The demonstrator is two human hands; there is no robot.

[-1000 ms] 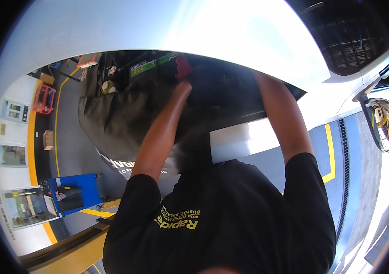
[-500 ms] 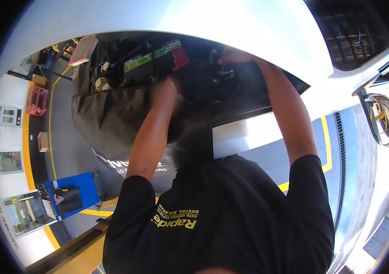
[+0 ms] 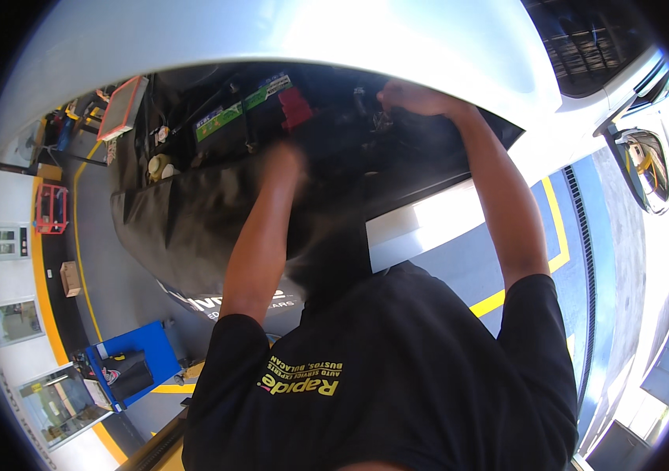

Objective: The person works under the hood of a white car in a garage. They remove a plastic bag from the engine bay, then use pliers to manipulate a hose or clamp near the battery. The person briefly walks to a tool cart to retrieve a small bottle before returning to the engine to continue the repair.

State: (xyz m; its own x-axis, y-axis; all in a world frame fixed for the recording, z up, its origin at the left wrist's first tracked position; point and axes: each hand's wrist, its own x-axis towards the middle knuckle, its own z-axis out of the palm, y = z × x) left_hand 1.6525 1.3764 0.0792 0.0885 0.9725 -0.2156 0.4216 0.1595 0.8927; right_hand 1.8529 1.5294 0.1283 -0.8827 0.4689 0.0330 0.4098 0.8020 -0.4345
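Under the raised white hood (image 3: 311,35), both my arms reach into a car's engine bay. My left hand (image 3: 283,162) is smeared by motion over the inner edge of a black fender cover (image 3: 185,216), so its fingers cannot be made out. Deeper in, my right hand (image 3: 419,99) is beneath the hood's edge with its fingers curled in, near some dark engine parts. Whatever it grips is hidden. A red piece (image 3: 296,107) lies beyond my left hand, beside a battery with a green label (image 3: 219,123).
A pale round cap (image 3: 160,166) sits at the bay's left side. Further left stand a red-framed flat panel (image 3: 122,108), a red wire-frame stand (image 3: 52,209), a cardboard box (image 3: 71,279) and a blue cart (image 3: 140,365). The car's side mirror (image 3: 642,169) juts out at right.
My left hand has drawn back toward me, off the dark engine parts. My right hand stays under the hood's edge and shows more fully. The whole view has shifted slightly.
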